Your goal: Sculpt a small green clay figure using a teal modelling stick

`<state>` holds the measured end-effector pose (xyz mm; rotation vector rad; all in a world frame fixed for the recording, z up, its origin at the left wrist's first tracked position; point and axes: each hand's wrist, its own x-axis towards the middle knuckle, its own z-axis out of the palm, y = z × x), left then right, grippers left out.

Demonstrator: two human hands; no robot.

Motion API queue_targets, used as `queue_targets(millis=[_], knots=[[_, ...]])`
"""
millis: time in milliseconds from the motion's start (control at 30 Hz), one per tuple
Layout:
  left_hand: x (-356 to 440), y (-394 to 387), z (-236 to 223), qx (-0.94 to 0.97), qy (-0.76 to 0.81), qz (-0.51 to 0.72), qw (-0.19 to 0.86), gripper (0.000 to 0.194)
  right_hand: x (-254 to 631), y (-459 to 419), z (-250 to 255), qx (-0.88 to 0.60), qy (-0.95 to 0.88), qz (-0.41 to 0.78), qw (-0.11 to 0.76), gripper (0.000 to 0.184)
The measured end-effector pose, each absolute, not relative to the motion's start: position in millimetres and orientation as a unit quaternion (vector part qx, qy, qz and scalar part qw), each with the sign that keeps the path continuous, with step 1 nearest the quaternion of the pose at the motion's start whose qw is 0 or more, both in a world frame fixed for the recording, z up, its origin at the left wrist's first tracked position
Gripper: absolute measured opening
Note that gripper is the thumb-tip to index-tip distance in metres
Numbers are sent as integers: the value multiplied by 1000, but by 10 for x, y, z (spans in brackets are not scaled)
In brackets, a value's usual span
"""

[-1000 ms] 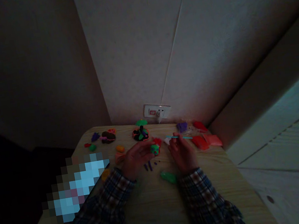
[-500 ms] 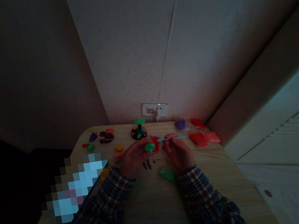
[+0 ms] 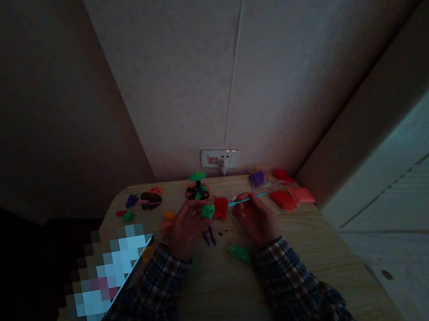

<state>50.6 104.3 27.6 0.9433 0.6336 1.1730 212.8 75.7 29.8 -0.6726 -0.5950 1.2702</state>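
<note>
My left hand (image 3: 187, 228) holds a small green modelling-clay piece (image 3: 207, 211) with dark spots between its fingertips. In my right hand (image 3: 255, 220) is a thin light-blue clay tool (image 3: 241, 201), pinched near its middle, its flat end pointing left toward the clay piece but apart from it. A red clay lump (image 3: 221, 207) sits on the table between the hands. Nearer to me lie thin purple clay strips (image 3: 209, 236) and a few small dark bits. By my right wrist is a green clay packet (image 3: 238, 252).
Behind the hands stands a clay tree model (image 3: 198, 189). Red packets (image 3: 283, 199) and a purple clay block (image 3: 257, 179) lie at the back right. A brown clay piece (image 3: 151, 199) is at back left; a lit, blurred screen (image 3: 114, 276) lies left. A wall socket (image 3: 220, 158) is behind.
My left hand has turned the green clay piece, so a different side shows. The blue tool's angle has changed and it has shifted slightly left. The whole view has shifted a little.
</note>
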Motion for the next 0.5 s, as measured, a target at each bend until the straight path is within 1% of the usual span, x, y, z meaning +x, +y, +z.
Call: queue_targets(millis=[233, 433, 500], knots=[[519, 1037, 283, 447, 277, 516, 677, 33, 2133, 760, 300, -299, -287, 574, 706, 21], [512, 1030, 282, 492, 289, 505, 648, 22, 2155, 767, 278, -277, -278, 587, 708, 20], [510, 1035, 278, 500, 295, 505, 639, 25, 2161, 768, 273, -276, -264, 593, 709, 20]])
